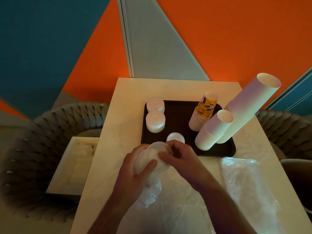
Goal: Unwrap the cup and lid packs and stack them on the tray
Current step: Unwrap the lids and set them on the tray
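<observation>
My left hand (137, 163) grips a stack of white lids (156, 153) still partly in its clear wrap, just in front of the dark tray (179, 114). My right hand (177, 153) pinches the top of that stack from the right. On the tray stand two lid stacks (155, 121) at the left, a small lid stack (175, 137) near the front, a yellow printed cup stack (203, 114) and two tall white cup stacks (214, 129) (249, 107) leaning at the right.
Empty clear plastic wrap (244, 179) lies on the white table (128, 102) at the right and under my arms. A white box (74, 164) sits on the woven chair at the left. Another woven chair (287, 129) stands at the right.
</observation>
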`<state>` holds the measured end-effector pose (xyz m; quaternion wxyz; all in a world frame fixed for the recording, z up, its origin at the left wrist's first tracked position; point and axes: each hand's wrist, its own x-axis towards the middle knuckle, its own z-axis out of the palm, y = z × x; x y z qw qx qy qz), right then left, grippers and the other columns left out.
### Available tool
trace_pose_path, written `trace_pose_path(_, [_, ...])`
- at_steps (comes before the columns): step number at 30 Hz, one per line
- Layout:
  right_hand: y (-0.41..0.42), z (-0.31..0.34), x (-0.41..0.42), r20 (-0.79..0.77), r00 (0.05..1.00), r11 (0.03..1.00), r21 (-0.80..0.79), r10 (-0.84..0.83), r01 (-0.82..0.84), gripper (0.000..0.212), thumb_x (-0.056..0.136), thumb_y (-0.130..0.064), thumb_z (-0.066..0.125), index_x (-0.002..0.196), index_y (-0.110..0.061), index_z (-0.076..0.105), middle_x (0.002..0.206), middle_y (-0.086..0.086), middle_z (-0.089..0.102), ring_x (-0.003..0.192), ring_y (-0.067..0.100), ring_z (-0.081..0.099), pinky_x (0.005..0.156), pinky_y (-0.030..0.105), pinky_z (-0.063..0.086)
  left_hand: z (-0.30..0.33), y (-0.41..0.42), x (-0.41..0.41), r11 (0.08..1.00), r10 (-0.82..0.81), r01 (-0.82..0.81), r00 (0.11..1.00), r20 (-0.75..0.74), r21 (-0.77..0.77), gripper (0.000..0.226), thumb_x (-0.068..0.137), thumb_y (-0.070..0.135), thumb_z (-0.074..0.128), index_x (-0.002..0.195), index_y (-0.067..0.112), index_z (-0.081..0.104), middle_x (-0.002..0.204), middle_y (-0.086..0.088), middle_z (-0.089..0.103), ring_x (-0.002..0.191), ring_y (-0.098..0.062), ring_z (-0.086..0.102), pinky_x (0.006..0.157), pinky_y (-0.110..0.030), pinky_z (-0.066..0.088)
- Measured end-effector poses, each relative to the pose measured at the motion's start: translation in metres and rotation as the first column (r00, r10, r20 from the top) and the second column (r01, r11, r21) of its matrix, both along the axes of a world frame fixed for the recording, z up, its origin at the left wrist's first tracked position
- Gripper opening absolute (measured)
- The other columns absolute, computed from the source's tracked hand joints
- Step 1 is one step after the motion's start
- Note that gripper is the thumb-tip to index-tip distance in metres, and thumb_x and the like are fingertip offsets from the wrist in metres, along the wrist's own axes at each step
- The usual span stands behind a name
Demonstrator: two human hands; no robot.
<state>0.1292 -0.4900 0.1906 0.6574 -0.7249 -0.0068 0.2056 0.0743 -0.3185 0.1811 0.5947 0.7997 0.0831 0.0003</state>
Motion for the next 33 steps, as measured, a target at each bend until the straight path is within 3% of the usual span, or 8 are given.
trace_pose_path(5, [-0.008, -0.011, 0.027, -0.019, 0.975, 0.973, 0.065, -0.222, 0.223, 0.015, 0.101, -0.021, 0.059, 0.110, -0.014, 0.070, 0.103, 0.001, 0.074, 0.098, 0.015, 0.069, 0.077, 0.030, 0.058, -0.001, 0.011, -0.002, 0.999, 0.034, -0.034, 0.999, 0.006, -0.011, 0.031, 0.089, 0.051, 0.065, 0.111, 0.068, 0.052, 0.115, 0.039, 0.053, 0.105, 0.013, 0.053, 0.086, -0.032, 0.055])
trace_pose_path(8, [-0.019, -0.027, 0.056, 0.345, 0.928, 0.952, -0.210, -0.142, 0.224, 0.023, 0.107, -0.024, 0.049, 0.118, -0.032, 0.067, 0.110, -0.018, 0.071, 0.104, -0.004, 0.063, 0.085, 0.010, 0.049, -0.002, 0.017, -0.002, 0.998, 0.049, -0.050, 0.998, -0.025, -0.024, 0.032, 0.089, 0.051, 0.065, 0.112, 0.067, 0.051, 0.115, 0.040, 0.051, 0.104, 0.010, 0.053, 0.084, -0.041, 0.060])
trace_pose_path(12, [-0.027, -0.067, 0.083, 0.515, 0.854, 0.789, -0.553, 0.069, 0.270, 0.033, 0.106, -0.010, 0.048, 0.134, -0.017, 0.064, 0.131, 0.001, 0.066, 0.116, 0.003, 0.055, 0.083, -0.005, 0.032, -0.003, 0.022, -0.003, 0.998, 0.062, -0.062, 0.997, -0.046, 0.005, 0.038, 0.083, 0.053, 0.057, 0.118, 0.062, 0.049, 0.116, 0.042, 0.049, 0.106, 0.012, 0.051, 0.084, -0.040, 0.060])
trace_pose_path(15, [-0.028, -0.095, 0.091, 0.514, 0.832, 0.738, -0.641, 0.208, 0.212, 0.034, 0.102, -0.005, 0.052, 0.132, -0.015, 0.066, 0.130, 0.006, 0.067, 0.120, 0.017, 0.061, 0.099, 0.016, 0.046, -0.006, 0.026, -0.004, 0.997, 0.078, -0.077, 0.995, -0.067, 0.022, 0.040, 0.083, 0.054, 0.056, 0.122, 0.057, 0.050, 0.116, 0.044, 0.048, 0.107, 0.016, 0.049, 0.088, -0.039, 0.058])
trace_pose_path(18, [-0.029, -0.111, 0.086, 0.397, 0.875, 0.634, -0.760, 0.278, 0.143, 0.037, 0.099, -0.012, 0.060, 0.136, -0.015, 0.062, 0.139, 0.009, 0.060, 0.128, 0.030, 0.056, 0.105, 0.042, 0.050, -0.006, 0.028, -0.004, 0.996, 0.085, -0.084, 0.994, -0.064, 0.026, 0.038, 0.083, 0.055, 0.055, 0.121, 0.056, 0.052, 0.115, 0.047, 0.047, 0.108, 0.019, 0.047, 0.083, -0.021, 0.052])
trace_pose_path(22, [-0.026, -0.114, 0.073, 0.287, 0.919, 0.570, -0.817, 0.271, 0.087, 0.046, 0.095, -0.032, 0.069, 0.138, -0.018, 0.061, 0.149, 0.005, 0.052, 0.136, 0.029, 0.046, 0.107, 0.040, 0.043, -0.007, 0.031, -0.003, 0.995, 0.097, -0.096, 0.992, -0.074, 0.023, 0.044, 0.081, 0.057, 0.055, 0.124, 0.053, 0.049, 0.116, 0.044, 0.047, 0.109, 0.017, 0.047, 0.074, -0.009, 0.048])
trace_pose_path(30, [-0.024, -0.107, 0.070, 0.300, 0.912, 0.521, -0.845, 0.279, 0.118, 0.044, 0.095, -0.036, 0.067, 0.136, -0.021, 0.062, 0.147, 0.003, 0.054, 0.133, 0.028, 0.047, 0.108, 0.044, 0.043, -0.002, 0.027, -0.004, 0.996, 0.093, -0.094, 0.995, -0.043, -0.005, 0.039, 0.086, 0.055, 0.059, 0.123, 0.057, 0.047, 0.117, 0.046, 0.047, 0.111, 0.015, 0.048, 0.068, -0.007, 0.050])
trace_pose_path(33, [-0.017, -0.089, 0.067, 0.371, 0.914, 0.653, -0.735, 0.166, 0.180, 0.036, 0.095, -0.030, 0.068, 0.130, -0.022, 0.064, 0.138, -0.003, 0.058, 0.124, 0.017, 0.052, 0.098, 0.033, 0.047, 0.003, 0.023, -0.004, 0.994, 0.112, -0.112, 0.994, -0.009, -0.009, 0.049, 0.086, 0.050, 0.060, 0.131, 0.054, 0.040, 0.113, 0.058, 0.039, 0.109, 0.025, 0.043, 0.073, -0.010, 0.050])
